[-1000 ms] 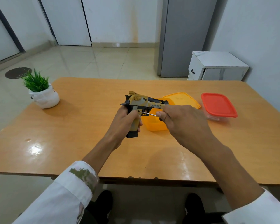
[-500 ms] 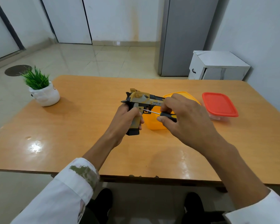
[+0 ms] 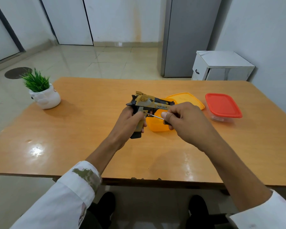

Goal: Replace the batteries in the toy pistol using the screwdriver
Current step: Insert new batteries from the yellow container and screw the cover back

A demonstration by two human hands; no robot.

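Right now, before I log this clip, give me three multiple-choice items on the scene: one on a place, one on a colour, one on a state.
1. Where on the table does the potted plant stand?
A. far left corner
B. far right corner
C. near edge, centre

2. What colour is the lid of the closed container?
A. blue
B. red
C. green

3. How is the screwdriver?
A. lying on the table
B. held by the right hand, tip at the toy pistol grip
C. on the floor

Answers:
1 A, the pot sits at the table's far left corner.
2 B, the lid is plainly red.
3 B, the right hand pinches its handle while the left hand holds the pistol by its grip.
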